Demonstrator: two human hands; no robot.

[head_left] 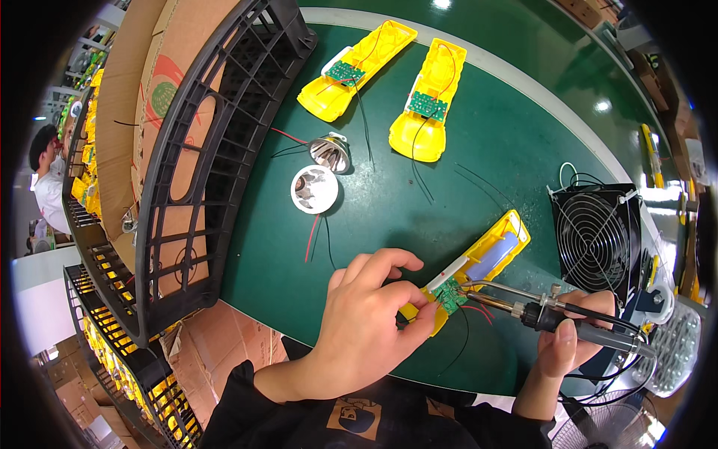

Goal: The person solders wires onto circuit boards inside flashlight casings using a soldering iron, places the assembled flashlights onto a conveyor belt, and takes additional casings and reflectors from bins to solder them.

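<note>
My right hand (572,337) grips a soldering iron (553,318) with a thin metal solder-feed tube along its top. The iron's tip meets a green circuit board (450,295) in a yellow flashlight housing (516,224), which lies slantwise on the bench. A blue-violet cylindrical battery (493,256) sits in the far half of that housing. My left hand (374,314) reaches over the near end, thumb and a finger pinched together by the board's edge; whatever lies between them is too small to make out. Red and black wires trail from the board.
Two more yellow housings (430,135) with boards and wires lie at the back. Two reflector cups (314,200) with wires rest left of centre. A black crate (224,150) lined with cardboard stands at left. At right is a black fan (594,236) with a wire guard.
</note>
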